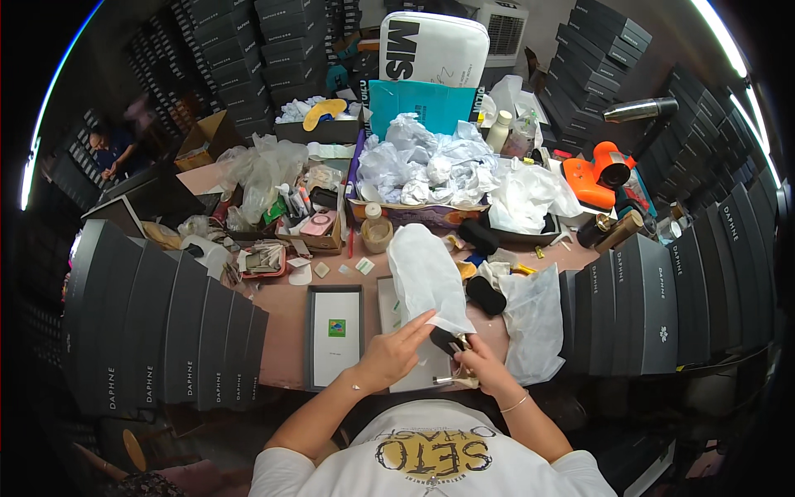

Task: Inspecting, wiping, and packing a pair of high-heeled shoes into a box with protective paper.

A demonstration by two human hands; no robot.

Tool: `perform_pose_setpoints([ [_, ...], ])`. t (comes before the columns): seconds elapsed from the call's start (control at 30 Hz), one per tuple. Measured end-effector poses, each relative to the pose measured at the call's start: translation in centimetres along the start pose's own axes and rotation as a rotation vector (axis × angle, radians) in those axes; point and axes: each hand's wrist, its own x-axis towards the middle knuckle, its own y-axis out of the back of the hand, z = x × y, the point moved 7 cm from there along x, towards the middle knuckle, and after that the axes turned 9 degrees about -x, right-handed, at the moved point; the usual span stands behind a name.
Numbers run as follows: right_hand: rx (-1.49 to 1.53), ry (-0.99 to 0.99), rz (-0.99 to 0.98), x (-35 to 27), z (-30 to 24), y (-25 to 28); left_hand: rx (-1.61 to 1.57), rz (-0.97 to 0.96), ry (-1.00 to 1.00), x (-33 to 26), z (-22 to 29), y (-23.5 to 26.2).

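Pouch (424,269), white and thin, extends ahead of the left hand (391,360), fingers straight against it, grip unclear, while the right hand (490,370) clasps a black shoe (446,340).

This looks like a packing workshop: matching dark boxes (291,41) rise in tall stacks, and a pink counter (284,340) is crowded with crumpled paper (426,170), plastic bags (267,170), bottles (498,131) and an orange tool (584,182).

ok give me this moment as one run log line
left hand: touching white bag | right hand: holding dark shoe by bag's near edge | nearby: grey-rimmed box, crumpled white paper
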Motion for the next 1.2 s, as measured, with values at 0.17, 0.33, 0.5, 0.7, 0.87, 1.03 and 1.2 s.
perform_pose_setpoints([
  [0.17,0.838,0.152,0.228,3.0,0.3,-1.9,-0.076,0.152,-0.164,-1.8,2.9,-2.3],
  [0.33,0.647,0.23,0.089,4.2,-1.3,-3.3,-0.278,0.168,-0.207,-2.5,4.8,-6.6],
  [0.5,0.443,0.173,0.106,2.8,-1.6,-1.7,-0.339,-0.001,-0.522,-1.7,9.8,-8.2],
  [0.7,0.608,0.058,-0.102,0.3,-1.8,-3.6,-0.869,0.602,0.213,-6.1,0.9,-2.4],
  [0.87,0.689,0.031,-0.103,5.9,1.5,-10.8,-1.84,0.846,0.827,-8.7,-11.5,-7.1],
  [1.03,0.856,-0.375,-0.541,-1.8,4.9,-11.0,-1.441,1.169,0.604,-10.9,-14.7,0.1],
  [1.2,0.735,0.192,-0.02,2.0,-0.1,-10.6,-1.157,0.925,0.648,-10.2,-7.5,-6.2],
])
